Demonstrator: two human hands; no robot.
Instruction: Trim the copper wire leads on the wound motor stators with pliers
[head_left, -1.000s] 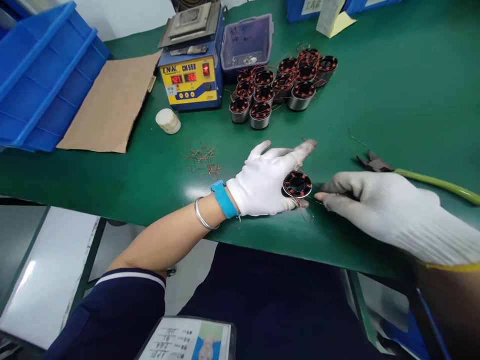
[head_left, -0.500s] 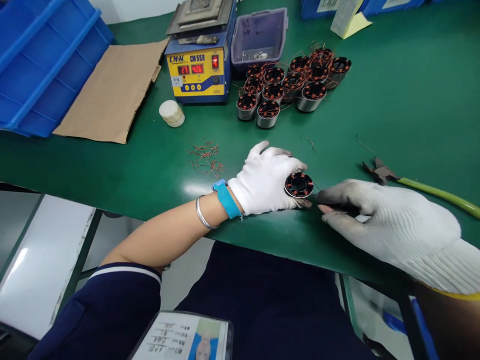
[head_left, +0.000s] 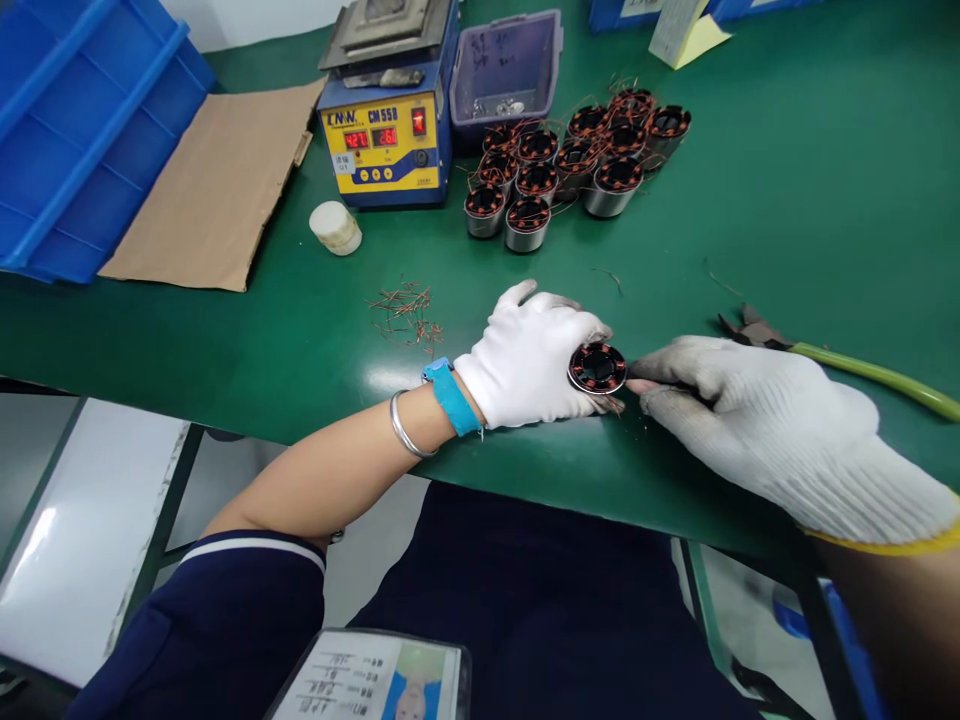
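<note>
- Right hand [head_left: 769, 410]: your fingertips have drawn nearer the wound coil [head_left: 598, 384]; whether they hold anything cannot be told.
- Left hand [head_left: 529, 360]: you grasp the wound coil near the green bench's [head_left: 810, 200] front edge.
- Purple bin [head_left: 517, 60], beyond the clustered coils [head_left: 537, 180]: small shiny pieces [head_left: 511, 106] inside.
- Blue crate [head_left: 97, 130]: contents hidden.

Right hand [head_left: 780, 425] — fingertip grip too small for certainty; pliers [head_left: 851, 365] — handle cut off.

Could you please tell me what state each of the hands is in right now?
Left hand: closed around a copper-wound stator, holding it.
Right hand: fingers drawn together beside the stator; whether it grips anything cannot be told.
</note>
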